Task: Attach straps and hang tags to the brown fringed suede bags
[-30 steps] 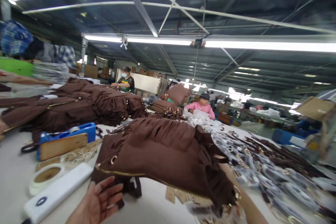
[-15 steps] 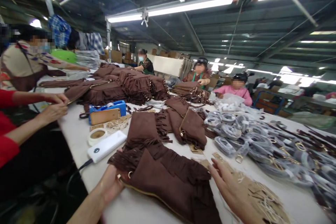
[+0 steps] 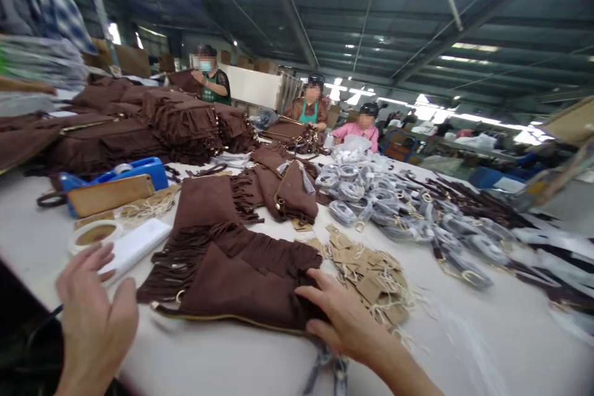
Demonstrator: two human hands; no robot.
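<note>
A brown suede fringed bag [image 3: 232,275] with a gold zipper edge lies flat on the white table [image 3: 260,365] in front of me. My right hand [image 3: 341,315] rests on its right end, fingers spread on the suede. My left hand [image 3: 95,322] hovers open at the near left, above the table edge and close to a white power bank [image 3: 134,247], holding nothing. A pile of brown paper tags with strings [image 3: 371,275] lies just right of the bag.
More brown fringed bags [image 3: 260,192] lie behind, with tall stacks [image 3: 139,127] at the left. A tape roll [image 3: 95,235], a phone in a tan case [image 3: 111,193] and a blue box [image 3: 134,170] sit left. Wrapped straps [image 3: 394,210] cover the right. Several people work at the far end.
The bag has gone from held up in the air to lying flat on the table. My left hand has let go of it and pulled back; my right hand has settled onto it.
</note>
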